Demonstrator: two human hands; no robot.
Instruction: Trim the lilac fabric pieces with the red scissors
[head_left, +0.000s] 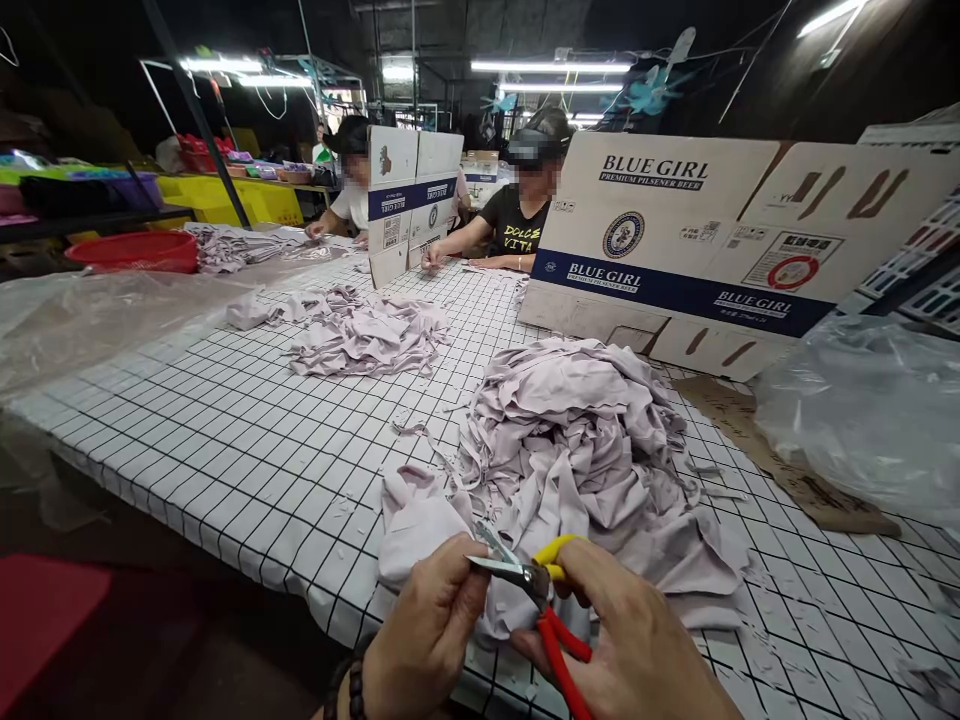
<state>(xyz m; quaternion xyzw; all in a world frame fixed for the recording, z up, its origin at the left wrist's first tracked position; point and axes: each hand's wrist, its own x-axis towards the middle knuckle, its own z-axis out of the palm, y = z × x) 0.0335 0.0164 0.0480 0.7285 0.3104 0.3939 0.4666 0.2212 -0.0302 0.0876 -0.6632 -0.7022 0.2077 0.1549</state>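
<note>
Gripping a pair of scissors [534, 580] with one yellow and one red handle, the person's right hand [626, 615] is curled around the grips, the blades parted. The left hand [427, 625], a dark beaded bracelet [356, 688] at its wrist, is closed in a pinch on a piece of pale cloth [420, 530], its fingertips just beside the blade tips. That piece lies at the near edge of a large, crumpled heap of cloth [577, 430] on a checked table [202, 430], with small scraps scattered around. Farther off lies a smaller pile [367, 335]; to the right are brown paper [787, 465] and clear plastic [862, 410]. Behind the heap stands a printed cardboard sheet [660, 215], with a co-worker in a black shirt [514, 220] beyond.
</note>
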